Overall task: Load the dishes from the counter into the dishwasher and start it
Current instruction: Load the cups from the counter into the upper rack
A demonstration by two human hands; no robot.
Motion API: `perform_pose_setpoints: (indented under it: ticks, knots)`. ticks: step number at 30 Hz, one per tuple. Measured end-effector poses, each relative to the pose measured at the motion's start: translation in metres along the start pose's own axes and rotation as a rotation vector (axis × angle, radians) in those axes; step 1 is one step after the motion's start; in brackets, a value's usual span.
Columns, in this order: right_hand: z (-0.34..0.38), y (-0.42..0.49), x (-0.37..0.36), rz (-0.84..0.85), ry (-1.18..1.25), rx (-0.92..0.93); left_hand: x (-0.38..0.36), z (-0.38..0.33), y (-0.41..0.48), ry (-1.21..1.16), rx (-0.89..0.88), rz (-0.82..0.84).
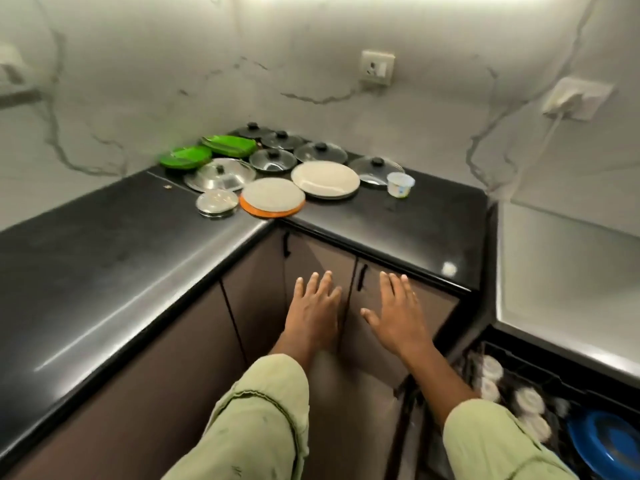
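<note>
Head view: left hand (313, 306) and right hand (398, 313) are both empty, fingers straight and spread, palms down, in front of the cabinet doors (318, 258) below the counter (104, 271) edge.

My read of the step: mid-load, hands free for the next pickup. The dish pile sits in the counter corner, 12 o'clock from the hands. The dishwasher rack (519, 379) is open at 4 o'clock and holds a blue plate (609, 441) and pale cups (528, 400), which are blurred.

- **Nearest item:** the orange-rimmed plate (272, 199), rim at or just over the inner corner edge.
- **Around it:** small steel lid (217, 201) at its 9 o'clock, white plate (325, 178) at its 2.
- **Behind:** big steel lid (220, 174), green plates (185, 156), glass lids (320, 152).
- **3 o'clock end:** plastic cup (400, 183).

Next move calls for a forward reach, a rim pinch on the orange plate, then a swing to 4 o'clock. The plates look flat, so getting fingers under a rim may be awkward.
</note>
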State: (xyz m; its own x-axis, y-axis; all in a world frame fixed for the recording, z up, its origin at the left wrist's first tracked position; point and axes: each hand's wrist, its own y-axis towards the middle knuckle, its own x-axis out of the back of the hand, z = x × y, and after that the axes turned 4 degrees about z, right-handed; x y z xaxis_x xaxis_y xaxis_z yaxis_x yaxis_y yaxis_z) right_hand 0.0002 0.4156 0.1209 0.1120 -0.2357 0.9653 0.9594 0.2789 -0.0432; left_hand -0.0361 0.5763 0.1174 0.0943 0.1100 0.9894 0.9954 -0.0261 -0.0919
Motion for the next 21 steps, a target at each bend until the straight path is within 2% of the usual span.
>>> perform_pose_setpoints:
  ticks: [5,10,16,21]
  knots:
    - [0.081,0.042,-0.007,0.02,-0.011,0.1,0.018,0.083,0.001,-0.035,0.102,-0.027]
    - [0.128,0.071,-0.019,0.037,-0.015,0.164,0.017,0.138,-0.001,-0.049,0.183,-0.006]
    - [0.137,0.107,-0.021,0.038,0.021,0.12,0.019,0.158,0.026,-0.038,0.146,0.015]
    - [0.118,0.146,-0.024,0.035,0.038,0.07,0.016,0.156,0.078,-0.012,0.101,0.044]
